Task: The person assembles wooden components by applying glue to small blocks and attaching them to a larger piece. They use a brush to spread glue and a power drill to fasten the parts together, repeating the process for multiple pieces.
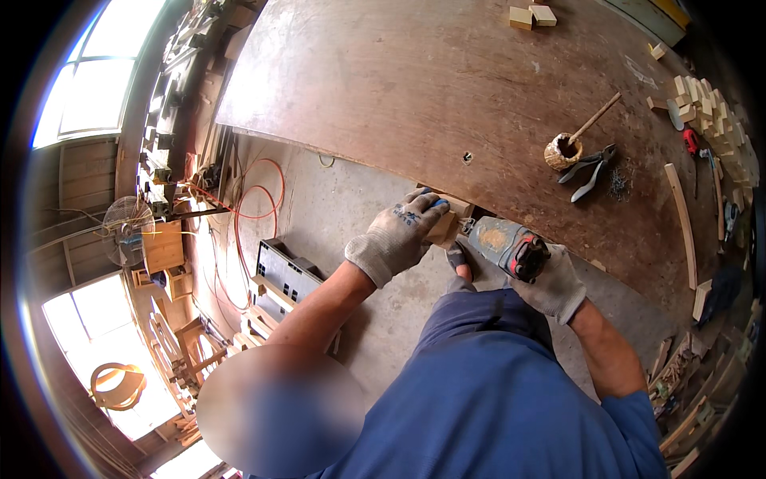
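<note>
The left hand (403, 230) gripped the wood (441, 231), fingers curled; the right hand (558, 286), closed round the tool (496, 242), lay rightward — tool's length aimed at the wood.

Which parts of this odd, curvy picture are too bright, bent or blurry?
In the head view, the left-side windows are blown out white; glare whitens the table toward its upper-left end; straight edges bow near the dark rim; a smooth blurred oval covers the lower left; the left hand and tool look fairly sharp.

Power tool (496, 241) slants; pale wood block (443, 231) beside it.
</note>
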### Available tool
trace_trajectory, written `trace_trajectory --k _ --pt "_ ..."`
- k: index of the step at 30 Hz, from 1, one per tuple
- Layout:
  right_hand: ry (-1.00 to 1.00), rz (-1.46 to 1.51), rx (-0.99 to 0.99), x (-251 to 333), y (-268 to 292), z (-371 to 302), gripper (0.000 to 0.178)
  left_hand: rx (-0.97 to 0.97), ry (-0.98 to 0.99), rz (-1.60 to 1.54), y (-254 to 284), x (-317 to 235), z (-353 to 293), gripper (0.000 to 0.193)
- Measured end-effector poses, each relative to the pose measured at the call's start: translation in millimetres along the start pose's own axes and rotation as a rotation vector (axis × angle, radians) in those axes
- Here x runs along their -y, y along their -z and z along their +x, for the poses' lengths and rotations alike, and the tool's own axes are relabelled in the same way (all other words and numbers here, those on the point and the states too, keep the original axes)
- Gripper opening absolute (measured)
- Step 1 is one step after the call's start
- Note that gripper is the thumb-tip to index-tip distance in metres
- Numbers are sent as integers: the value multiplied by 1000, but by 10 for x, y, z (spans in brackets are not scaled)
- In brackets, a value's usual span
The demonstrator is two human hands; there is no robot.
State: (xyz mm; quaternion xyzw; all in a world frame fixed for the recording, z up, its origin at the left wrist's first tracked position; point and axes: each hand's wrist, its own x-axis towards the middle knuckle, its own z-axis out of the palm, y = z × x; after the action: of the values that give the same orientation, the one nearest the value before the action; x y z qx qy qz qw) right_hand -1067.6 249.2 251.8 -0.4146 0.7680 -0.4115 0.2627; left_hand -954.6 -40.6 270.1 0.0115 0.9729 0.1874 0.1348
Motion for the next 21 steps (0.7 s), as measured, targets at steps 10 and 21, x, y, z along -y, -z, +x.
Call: trace_trajectory --k 10,21 --pt "-28 86 25 92 80 -60 29 -28 -9 6 -29 8 -10 65" --pt "19 25 92 8 -110 -158 29 -53 -33 13 -28 16 -23 67"
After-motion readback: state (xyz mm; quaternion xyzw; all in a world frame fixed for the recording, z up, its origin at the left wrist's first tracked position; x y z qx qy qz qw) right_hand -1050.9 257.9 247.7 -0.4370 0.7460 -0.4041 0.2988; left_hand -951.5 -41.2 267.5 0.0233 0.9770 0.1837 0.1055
